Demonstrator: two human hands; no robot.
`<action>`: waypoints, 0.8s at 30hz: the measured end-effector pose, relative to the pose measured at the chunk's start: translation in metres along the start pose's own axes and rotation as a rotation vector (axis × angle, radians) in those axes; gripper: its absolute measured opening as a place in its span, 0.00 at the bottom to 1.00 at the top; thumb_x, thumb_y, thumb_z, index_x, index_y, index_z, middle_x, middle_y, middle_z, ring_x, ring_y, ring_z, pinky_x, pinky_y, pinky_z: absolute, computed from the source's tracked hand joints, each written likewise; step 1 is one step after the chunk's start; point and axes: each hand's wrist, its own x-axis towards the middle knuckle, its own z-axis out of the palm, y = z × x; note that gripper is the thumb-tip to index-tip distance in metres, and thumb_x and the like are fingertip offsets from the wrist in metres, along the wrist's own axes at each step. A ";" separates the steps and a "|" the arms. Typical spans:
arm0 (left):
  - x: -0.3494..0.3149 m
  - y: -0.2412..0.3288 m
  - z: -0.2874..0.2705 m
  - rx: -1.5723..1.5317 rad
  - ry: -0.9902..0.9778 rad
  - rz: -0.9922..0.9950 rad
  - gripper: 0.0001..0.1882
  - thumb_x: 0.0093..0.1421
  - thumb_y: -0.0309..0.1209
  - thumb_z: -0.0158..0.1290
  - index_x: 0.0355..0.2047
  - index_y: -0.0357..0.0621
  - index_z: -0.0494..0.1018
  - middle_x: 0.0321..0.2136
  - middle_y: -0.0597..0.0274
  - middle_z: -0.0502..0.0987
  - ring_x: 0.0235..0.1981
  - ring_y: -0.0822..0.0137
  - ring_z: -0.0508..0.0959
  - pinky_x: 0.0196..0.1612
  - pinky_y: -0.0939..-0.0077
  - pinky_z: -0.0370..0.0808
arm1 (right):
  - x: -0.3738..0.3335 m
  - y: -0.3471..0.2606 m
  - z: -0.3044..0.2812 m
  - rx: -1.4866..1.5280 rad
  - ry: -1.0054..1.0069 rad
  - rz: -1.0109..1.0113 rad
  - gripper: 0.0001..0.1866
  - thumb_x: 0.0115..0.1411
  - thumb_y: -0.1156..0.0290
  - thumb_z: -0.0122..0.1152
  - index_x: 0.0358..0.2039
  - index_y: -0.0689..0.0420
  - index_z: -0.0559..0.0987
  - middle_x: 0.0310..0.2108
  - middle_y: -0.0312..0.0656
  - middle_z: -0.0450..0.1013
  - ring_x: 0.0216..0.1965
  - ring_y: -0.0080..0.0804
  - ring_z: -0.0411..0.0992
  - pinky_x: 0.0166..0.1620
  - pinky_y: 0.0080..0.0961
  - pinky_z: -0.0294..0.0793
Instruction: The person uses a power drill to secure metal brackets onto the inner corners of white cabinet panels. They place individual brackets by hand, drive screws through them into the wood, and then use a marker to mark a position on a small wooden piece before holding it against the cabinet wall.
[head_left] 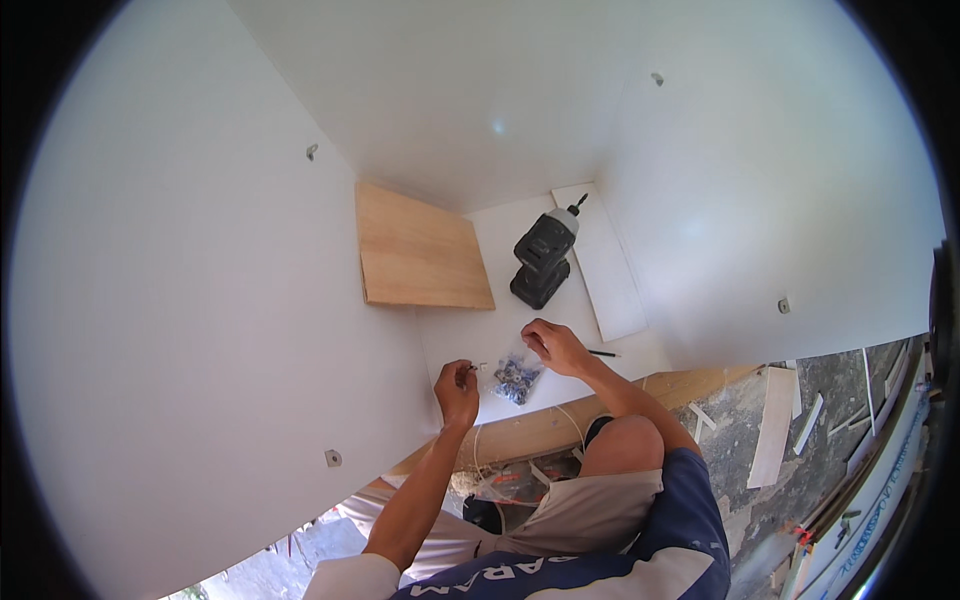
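Observation:
On the white panel at the bottom of a cabinet lies a clear plastic bag (516,380) of small metal and blue pieces. My right hand (552,346) is closed on the bag's upper edge, its fingertips pinched together. Left of the bag, my left hand (458,392) pinches a tiny dark piece between thumb and fingers, too small to name. A small light-coloured bit (484,366) rests on the panel between that hand and the bag. Beyond my hands, a black and grey cordless drill (544,250) stands on its battery, its bit pointing up and right.
White cabinet walls (200,250) rise on both sides, with small metal brackets (333,458) on them. A wooden board (425,248) leans at the left; a white strip (605,270) lies right of the drill. A dark pencil-like stick (605,353) is near my right wrist. Offcuts (772,430) litter the floor.

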 end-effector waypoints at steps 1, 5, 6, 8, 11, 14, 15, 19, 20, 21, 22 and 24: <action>0.003 0.003 -0.002 -0.043 -0.003 -0.033 0.07 0.59 0.21 0.55 0.39 0.36 0.75 0.30 0.59 0.79 0.29 0.70 0.77 0.37 0.75 0.74 | 0.000 -0.001 -0.007 0.231 0.113 0.135 0.05 0.60 0.80 0.60 0.36 0.61 0.76 0.30 0.41 0.75 0.32 0.33 0.79 0.34 0.29 0.77; 0.012 -0.012 -0.016 -0.040 0.042 -0.017 0.06 0.60 0.21 0.55 0.38 0.35 0.75 0.29 0.59 0.79 0.29 0.72 0.77 0.36 0.77 0.74 | 0.035 -0.018 -0.058 0.793 0.692 0.335 0.08 0.58 0.86 0.60 0.38 0.65 0.79 0.29 0.40 0.77 0.29 0.23 0.76 0.35 0.20 0.76; 0.015 -0.016 -0.014 -0.049 0.033 -0.001 0.06 0.60 0.21 0.55 0.38 0.35 0.75 0.29 0.59 0.79 0.29 0.72 0.77 0.36 0.77 0.74 | 0.052 -0.021 -0.082 0.871 0.804 0.397 0.07 0.57 0.83 0.62 0.38 0.66 0.80 0.29 0.40 0.77 0.28 0.21 0.73 0.36 0.19 0.74; 0.016 -0.023 -0.008 -0.147 0.079 -0.028 0.06 0.60 0.20 0.54 0.38 0.35 0.74 0.29 0.60 0.79 0.29 0.72 0.77 0.36 0.79 0.74 | 0.079 -0.003 -0.119 0.918 0.848 0.377 0.08 0.57 0.79 0.64 0.38 0.67 0.80 0.27 0.40 0.77 0.27 0.24 0.72 0.34 0.21 0.71; 0.017 -0.025 -0.006 -0.251 0.052 -0.048 0.06 0.60 0.19 0.53 0.38 0.35 0.74 0.29 0.61 0.78 0.29 0.74 0.76 0.35 0.80 0.73 | 0.111 0.017 -0.147 0.845 0.800 0.345 0.06 0.60 0.81 0.61 0.38 0.66 0.80 0.30 0.42 0.78 0.30 0.27 0.76 0.36 0.23 0.75; 0.016 -0.032 -0.008 -0.235 0.067 -0.022 0.06 0.60 0.19 0.53 0.38 0.35 0.74 0.29 0.62 0.78 0.29 0.75 0.76 0.35 0.81 0.73 | 0.121 0.023 -0.153 0.779 0.732 0.307 0.05 0.62 0.82 0.58 0.38 0.66 0.80 0.31 0.43 0.78 0.33 0.29 0.79 0.37 0.25 0.78; 0.016 -0.036 -0.009 -0.220 0.082 0.004 0.06 0.60 0.19 0.52 0.38 0.35 0.74 0.30 0.62 0.78 0.29 0.75 0.76 0.35 0.81 0.73 | 0.123 0.023 -0.154 0.791 0.700 0.294 0.06 0.63 0.82 0.56 0.38 0.66 0.80 0.32 0.44 0.78 0.35 0.30 0.79 0.38 0.25 0.79; 0.013 -0.026 -0.007 -0.262 0.086 0.003 0.05 0.60 0.19 0.52 0.37 0.35 0.74 0.29 0.61 0.79 0.29 0.74 0.76 0.35 0.80 0.73 | 0.121 0.033 -0.164 0.788 0.626 0.291 0.06 0.64 0.82 0.55 0.39 0.66 0.80 0.32 0.44 0.78 0.34 0.29 0.79 0.38 0.26 0.79; 0.012 -0.024 -0.007 -0.230 0.086 0.016 0.05 0.60 0.19 0.52 0.37 0.35 0.74 0.29 0.61 0.79 0.28 0.74 0.76 0.35 0.80 0.73 | 0.121 0.034 -0.167 0.767 0.578 0.298 0.07 0.64 0.82 0.54 0.39 0.66 0.80 0.32 0.43 0.78 0.33 0.29 0.78 0.38 0.25 0.79; 0.012 -0.022 -0.007 -0.198 0.087 0.029 0.05 0.60 0.19 0.52 0.37 0.35 0.74 0.29 0.61 0.79 0.28 0.73 0.76 0.35 0.79 0.73 | 0.120 0.035 -0.171 0.744 0.530 0.305 0.07 0.65 0.82 0.53 0.39 0.66 0.80 0.32 0.43 0.78 0.33 0.28 0.78 0.38 0.25 0.79; 0.012 -0.023 -0.009 -0.204 0.090 0.031 0.05 0.60 0.19 0.52 0.37 0.35 0.74 0.29 0.61 0.79 0.28 0.73 0.76 0.35 0.79 0.73 | 0.123 0.034 -0.172 0.739 0.527 0.300 0.07 0.65 0.82 0.53 0.39 0.66 0.80 0.32 0.43 0.78 0.33 0.28 0.78 0.38 0.25 0.79; 0.012 -0.024 -0.011 -0.173 0.108 0.048 0.06 0.60 0.19 0.52 0.38 0.36 0.74 0.28 0.61 0.79 0.28 0.73 0.76 0.35 0.79 0.74 | 0.129 0.032 -0.175 0.697 0.474 0.314 0.07 0.65 0.82 0.53 0.39 0.65 0.80 0.30 0.42 0.77 0.32 0.27 0.77 0.39 0.25 0.79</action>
